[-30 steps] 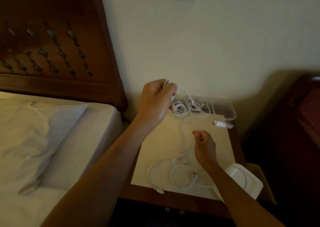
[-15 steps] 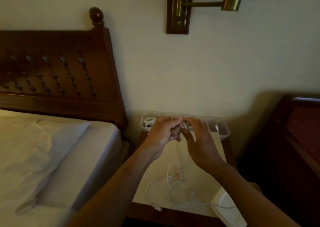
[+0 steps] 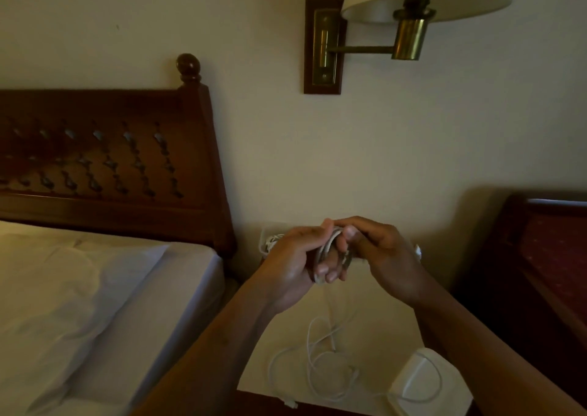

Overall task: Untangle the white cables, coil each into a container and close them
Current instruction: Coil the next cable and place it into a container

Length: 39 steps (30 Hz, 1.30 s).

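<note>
My left hand grips a small coil of white cable wound round its fingers, held up above the nightstand. Meeting it from the right, my right hand pinches the same coil at its top. Behind both hands a clear container with white cable inside stands against the wall, mostly hidden. A loose white cable lies in tangled loops on the cream sheet below. One strand runs over the white lid at the near right corner.
A bed with white linen and a dark wooden headboard lies at the left. A brass wall lamp hangs above the nightstand. A dark wooden chair with a red seat stands at the right.
The view has tilted up toward the wall lamp. My right hand has left the loose cable on the sheet and come up to the coil in my left hand.
</note>
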### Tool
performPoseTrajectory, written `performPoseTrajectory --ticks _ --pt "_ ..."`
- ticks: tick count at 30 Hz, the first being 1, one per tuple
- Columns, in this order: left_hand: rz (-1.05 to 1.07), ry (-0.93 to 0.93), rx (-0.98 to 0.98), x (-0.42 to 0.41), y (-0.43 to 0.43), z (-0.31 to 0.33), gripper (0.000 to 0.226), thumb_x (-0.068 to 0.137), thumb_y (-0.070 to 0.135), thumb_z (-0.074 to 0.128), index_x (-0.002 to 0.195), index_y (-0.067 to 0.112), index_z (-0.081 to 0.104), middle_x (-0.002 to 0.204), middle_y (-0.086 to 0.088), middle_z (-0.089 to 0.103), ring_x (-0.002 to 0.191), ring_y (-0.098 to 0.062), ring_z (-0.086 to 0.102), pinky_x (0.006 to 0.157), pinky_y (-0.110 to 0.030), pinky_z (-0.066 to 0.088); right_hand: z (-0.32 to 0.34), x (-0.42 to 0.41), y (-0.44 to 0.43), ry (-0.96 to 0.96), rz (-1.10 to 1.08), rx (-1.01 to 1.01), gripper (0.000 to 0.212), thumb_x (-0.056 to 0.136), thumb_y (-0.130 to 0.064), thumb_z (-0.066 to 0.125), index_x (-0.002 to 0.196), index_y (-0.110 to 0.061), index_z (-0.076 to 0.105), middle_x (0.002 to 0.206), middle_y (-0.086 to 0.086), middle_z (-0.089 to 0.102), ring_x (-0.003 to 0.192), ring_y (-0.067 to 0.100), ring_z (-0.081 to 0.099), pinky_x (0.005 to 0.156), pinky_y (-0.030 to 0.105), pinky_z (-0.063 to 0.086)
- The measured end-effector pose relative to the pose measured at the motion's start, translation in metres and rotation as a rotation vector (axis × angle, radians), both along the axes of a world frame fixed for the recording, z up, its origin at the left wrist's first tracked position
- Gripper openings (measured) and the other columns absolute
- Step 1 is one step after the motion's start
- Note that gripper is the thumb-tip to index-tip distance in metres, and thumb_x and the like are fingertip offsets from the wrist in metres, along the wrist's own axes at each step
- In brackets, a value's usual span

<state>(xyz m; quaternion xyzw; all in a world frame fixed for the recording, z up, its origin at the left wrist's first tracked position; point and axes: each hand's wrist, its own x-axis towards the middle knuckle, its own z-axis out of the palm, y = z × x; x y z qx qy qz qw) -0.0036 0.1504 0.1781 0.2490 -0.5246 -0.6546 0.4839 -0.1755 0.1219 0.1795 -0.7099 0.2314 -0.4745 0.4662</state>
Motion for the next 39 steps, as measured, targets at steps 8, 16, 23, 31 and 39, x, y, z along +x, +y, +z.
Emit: performPoseTrajectory --ticks 8,16,23,31,39 --pt "-0.257 -0.002 -0.039 0.0 -0.001 0.014 0.062 0.112 0.041 0.029 0.12 -0.012 0.062 0.093 -0.022 0.074 0.061 -0.021 0.05 0.074 -0.031 0.047 0.002 0.001 0.005 -0.334 0.005 0.147 0.016 0.097 -0.02 0.059 0.086 -0.014 0.069 0.072 0.035 0.059 0.053 0.038 0.064 0.053 0.035 0.054" --pt "-0.224 0.0 -0.13 -0.002 0.003 0.018 0.041 0.105 0.032 0.055 0.116 -0.005 0.067 0.117 -0.032 0.069 0.095 -0.031 0.069 0.092 -0.037 0.054 0.004 0.008 0.006 -0.321 -0.023 0.112 0.025 0.1 -0.017 0.05 0.086 -0.019 0.071 0.083 -0.001 0.067 0.061 0.008 0.062 0.053 0.021 0.051" --pt "-0.045 0.104 -0.135 -0.012 0.01 0.019 0.028 0.107 0.022 0.044 0.101 0.0 0.059 0.059 -0.002 0.046 0.057 -0.015 0.039 0.066 -0.03 0.042 0.005 0.012 0.002 -0.28 -0.071 0.179 0.039 0.105 -0.032 0.043 0.116 -0.008 0.072 0.088 0.023 0.07 0.086 0.041 0.065 0.084 0.05 0.053" --pt "0.166 0.033 -0.269 -0.006 0.002 0.028 0.023 0.104 0.023 0.048 0.101 0.002 0.058 0.087 -0.015 0.075 0.077 -0.029 0.073 0.069 -0.045 0.049 -0.018 0.023 0.015 0.361 -0.375 -0.278 0.024 0.103 0.002 0.043 0.105 -0.005 0.065 0.073 0.012 0.062 0.061 0.026 0.057 0.057 0.045 0.05" --pt "0.393 -0.706 -0.495 0.008 -0.017 0.018 0.027 0.112 0.025 0.043 0.099 0.011 0.063 0.089 0.003 0.073 0.083 -0.015 0.07 0.077 -0.041 0.057 0.03 0.006 0.037 0.909 -0.422 -0.642 0.019 0.103 -0.034 0.053 0.111 -0.029 0.068 0.093 -0.011 0.067 0.07 0.008 0.057 0.065 0.026 0.046"
